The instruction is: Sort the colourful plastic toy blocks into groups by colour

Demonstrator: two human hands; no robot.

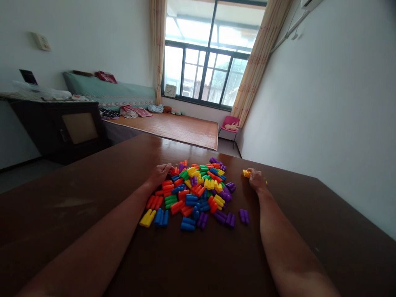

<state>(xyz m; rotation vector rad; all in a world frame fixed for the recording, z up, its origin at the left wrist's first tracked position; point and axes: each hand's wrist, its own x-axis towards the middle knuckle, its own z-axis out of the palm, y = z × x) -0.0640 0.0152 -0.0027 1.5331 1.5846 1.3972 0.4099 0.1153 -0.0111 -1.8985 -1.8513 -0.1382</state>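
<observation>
A pile of plastic blocks (198, 189) in red, blue, green, yellow and purple lies on the brown table (192, 264). At the pile's left edge, my left hand (161, 172) has its fingers bent beside the red blocks; whether it grips one is too small to tell. My right hand (256, 179) is to the right of the pile, closed on yellow blocks (246, 173) that show at its fingertips. A purple block (244, 216) lies apart, nearer to me than my right hand. At the pile's near left corner is a yellow block (147, 218).
Beyond the table stands a low bed (185, 128) with cloths on it. A dark cabinet (55, 128) is at the left. A pink chair (229, 123) holding a soft toy stands by the right wall, under the curtain (256, 62).
</observation>
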